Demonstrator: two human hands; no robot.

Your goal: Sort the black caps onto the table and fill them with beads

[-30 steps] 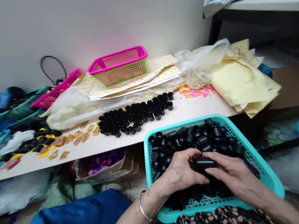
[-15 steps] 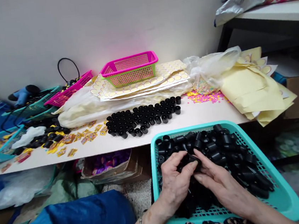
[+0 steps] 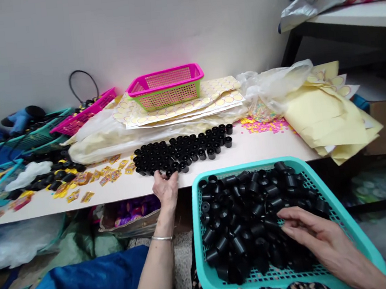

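From where I stand, this appears to be a small workshop. Indicators: black cylindrical parts (image 3: 193, 145) stand grouped on a bench (image 3: 276, 147) at the left hand (image 3: 166, 191); a teal basket (image 3: 199, 236) heaped with more sits below the right hand (image 3: 317, 232); printed sheets (image 3: 222, 96) lie beyond both.

caps (image 3: 238, 245) in basket (image 3: 200, 235); cap cluster (image 3: 186, 146) on table (image 3: 249, 151); carton (image 3: 132, 226) apparently beneath

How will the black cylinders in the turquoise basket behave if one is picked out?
The black cylinders will probably roll readily, given their round sides and loose jumble. Several show open, hollow ends, so they're likely light for their size. Their smooth, shiny walls might feel slippery.
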